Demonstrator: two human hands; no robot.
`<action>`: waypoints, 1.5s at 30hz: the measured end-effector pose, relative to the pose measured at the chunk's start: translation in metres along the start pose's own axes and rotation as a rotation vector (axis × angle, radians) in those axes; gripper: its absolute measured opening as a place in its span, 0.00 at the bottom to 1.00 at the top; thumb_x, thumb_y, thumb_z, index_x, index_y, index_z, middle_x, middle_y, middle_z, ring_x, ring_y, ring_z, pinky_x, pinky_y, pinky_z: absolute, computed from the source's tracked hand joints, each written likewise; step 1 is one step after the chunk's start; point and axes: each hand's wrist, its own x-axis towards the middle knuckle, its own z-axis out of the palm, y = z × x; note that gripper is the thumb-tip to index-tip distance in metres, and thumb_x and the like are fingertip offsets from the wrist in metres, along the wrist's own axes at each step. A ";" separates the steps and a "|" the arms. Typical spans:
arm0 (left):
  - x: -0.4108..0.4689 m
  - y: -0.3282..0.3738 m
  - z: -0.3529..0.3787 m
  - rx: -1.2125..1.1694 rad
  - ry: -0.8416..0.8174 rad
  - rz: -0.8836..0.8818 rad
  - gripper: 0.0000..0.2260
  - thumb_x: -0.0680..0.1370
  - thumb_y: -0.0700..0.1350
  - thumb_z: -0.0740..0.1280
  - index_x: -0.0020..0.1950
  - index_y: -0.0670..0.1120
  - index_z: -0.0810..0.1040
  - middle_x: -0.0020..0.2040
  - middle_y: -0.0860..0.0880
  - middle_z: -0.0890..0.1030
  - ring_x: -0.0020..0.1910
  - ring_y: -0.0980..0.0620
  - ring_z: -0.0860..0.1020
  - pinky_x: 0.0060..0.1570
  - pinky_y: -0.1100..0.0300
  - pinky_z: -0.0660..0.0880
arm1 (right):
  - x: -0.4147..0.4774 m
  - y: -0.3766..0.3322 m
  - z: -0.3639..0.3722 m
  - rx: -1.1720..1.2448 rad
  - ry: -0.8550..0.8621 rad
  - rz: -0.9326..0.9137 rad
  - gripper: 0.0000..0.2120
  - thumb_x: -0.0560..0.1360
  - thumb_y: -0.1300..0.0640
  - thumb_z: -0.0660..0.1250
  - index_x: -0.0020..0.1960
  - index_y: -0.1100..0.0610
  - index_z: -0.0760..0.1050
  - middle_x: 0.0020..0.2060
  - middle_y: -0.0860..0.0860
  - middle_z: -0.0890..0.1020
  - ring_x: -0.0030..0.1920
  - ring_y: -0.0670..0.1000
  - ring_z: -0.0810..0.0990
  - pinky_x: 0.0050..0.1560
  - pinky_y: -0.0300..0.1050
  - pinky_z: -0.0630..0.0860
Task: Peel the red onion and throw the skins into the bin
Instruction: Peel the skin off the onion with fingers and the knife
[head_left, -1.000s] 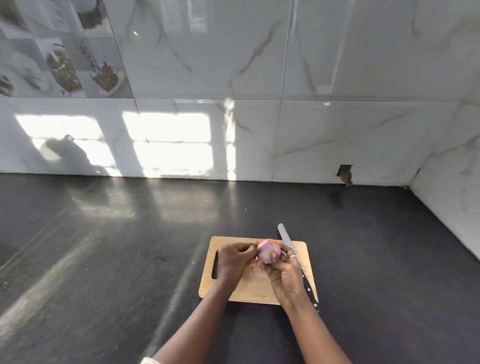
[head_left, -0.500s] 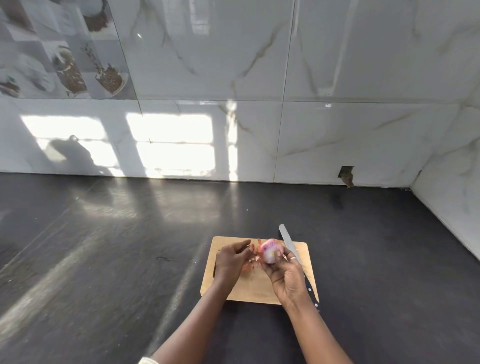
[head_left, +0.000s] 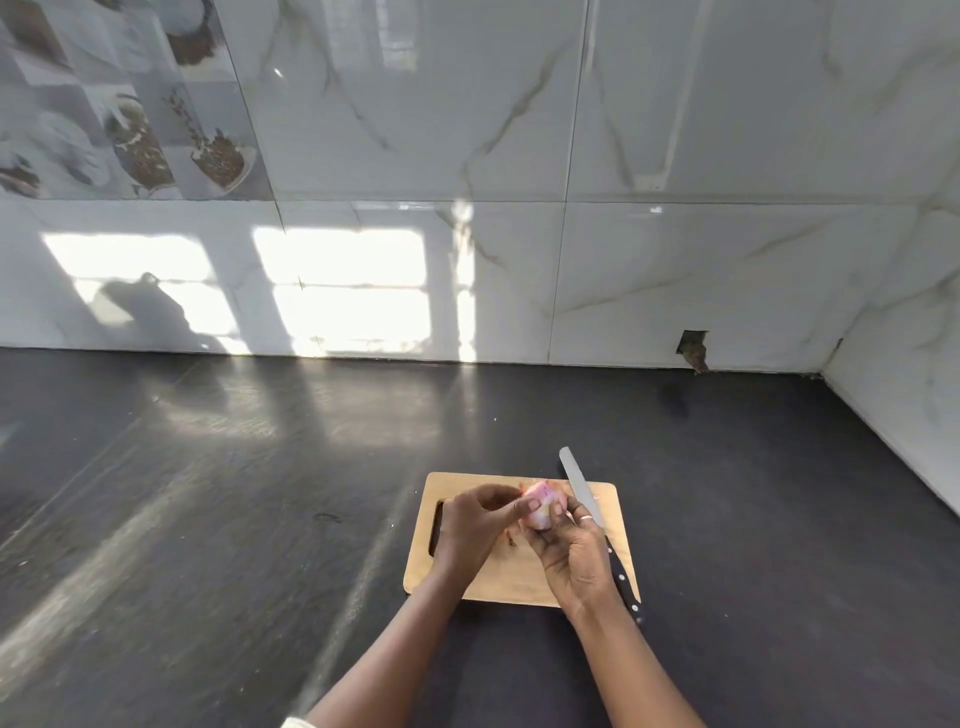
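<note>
A small pale pink red onion (head_left: 541, 506) is held above the wooden cutting board (head_left: 498, 582). My right hand (head_left: 574, 551) cups it from below and from the right, with a ring on one finger. My left hand (head_left: 475, 525) comes in from the left, its thumb and fingertips touching the onion's left side. A few reddish skin scraps (head_left: 511, 540) lie on the board under the hands. No bin is in view.
A knife (head_left: 584, 493) with a black handle lies along the board's right edge, blade pointing away from me, partly hidden by my right hand. The board sits on a dark stone counter (head_left: 234, 493). Tiled walls close the back and the right side.
My left hand pulled away from the onion half a second ago and has come back onto its left side. The right hand keeps holding the onion in the same spot.
</note>
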 end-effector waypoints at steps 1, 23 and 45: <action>0.000 -0.001 0.000 0.041 0.014 0.009 0.03 0.68 0.46 0.75 0.39 0.53 0.83 0.36 0.56 0.84 0.37 0.61 0.81 0.44 0.63 0.78 | 0.000 0.000 0.000 -0.008 0.002 0.008 0.06 0.77 0.69 0.59 0.51 0.63 0.71 0.48 0.63 0.79 0.40 0.55 0.85 0.44 0.49 0.81; -0.001 -0.008 -0.003 0.192 -0.040 0.091 0.13 0.76 0.42 0.65 0.32 0.51 0.71 0.28 0.55 0.74 0.27 0.62 0.69 0.31 0.68 0.65 | 0.004 0.006 -0.003 -0.009 0.002 0.036 0.08 0.75 0.66 0.63 0.54 0.62 0.73 0.56 0.66 0.77 0.47 0.58 0.83 0.47 0.51 0.81; 0.002 -0.003 -0.002 0.215 0.071 0.140 0.07 0.72 0.48 0.71 0.49 0.51 0.83 0.45 0.54 0.85 0.45 0.59 0.81 0.51 0.58 0.77 | 0.000 -0.002 0.003 0.019 0.010 0.053 0.14 0.68 0.60 0.74 0.50 0.66 0.77 0.39 0.61 0.84 0.38 0.57 0.85 0.39 0.50 0.83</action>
